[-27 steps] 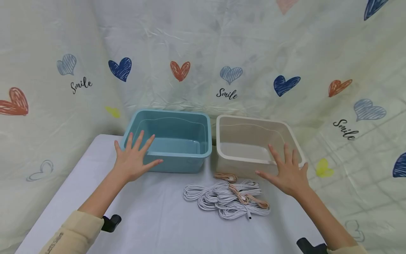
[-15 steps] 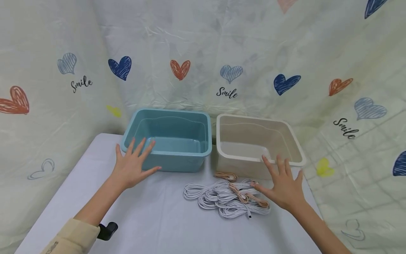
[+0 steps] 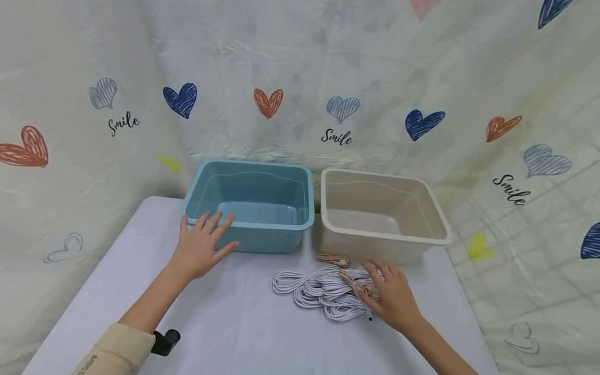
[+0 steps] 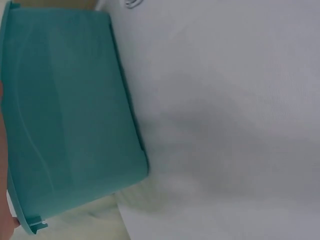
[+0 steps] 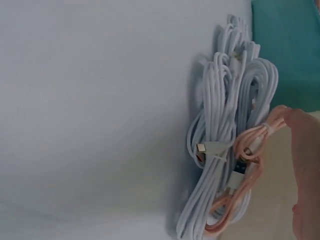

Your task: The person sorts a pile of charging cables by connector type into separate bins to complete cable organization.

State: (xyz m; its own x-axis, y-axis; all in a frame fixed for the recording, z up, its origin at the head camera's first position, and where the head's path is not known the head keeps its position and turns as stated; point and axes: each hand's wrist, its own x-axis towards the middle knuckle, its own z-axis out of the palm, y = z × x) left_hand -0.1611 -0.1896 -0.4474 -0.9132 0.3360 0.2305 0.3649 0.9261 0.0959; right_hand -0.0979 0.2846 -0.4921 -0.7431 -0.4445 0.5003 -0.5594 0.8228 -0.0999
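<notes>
In the head view, my left hand [image 3: 199, 250] is spread over the front left rim of the blue plastic bin [image 3: 262, 240], fingers fairly straight. My right hand [image 3: 396, 298] reaches over the right end of a pile of coiled white cables [image 3: 309, 289], with fingers slightly bent. The right wrist view shows a finger [image 5: 304, 165] right at the upper end of a tied pink cable [image 5: 247, 182] lying on the white coils. A white cable's metal plug [image 5: 201, 148] points out of the pile. My palm hides part of the heap in the head view.
A beige plastic bin [image 3: 370, 242] stands right of the blue one, behind the cables. Another small pink cable bundle [image 3: 334, 259] lies at its front left corner. White cloth [image 3: 244, 323] covers the table. A heart-printed curtain [image 3: 300, 62] hangs behind.
My right hand has come down and left from the front of the beige bin onto the cable pile, its fingers drawing closer together. My left hand has lowered slightly.
</notes>
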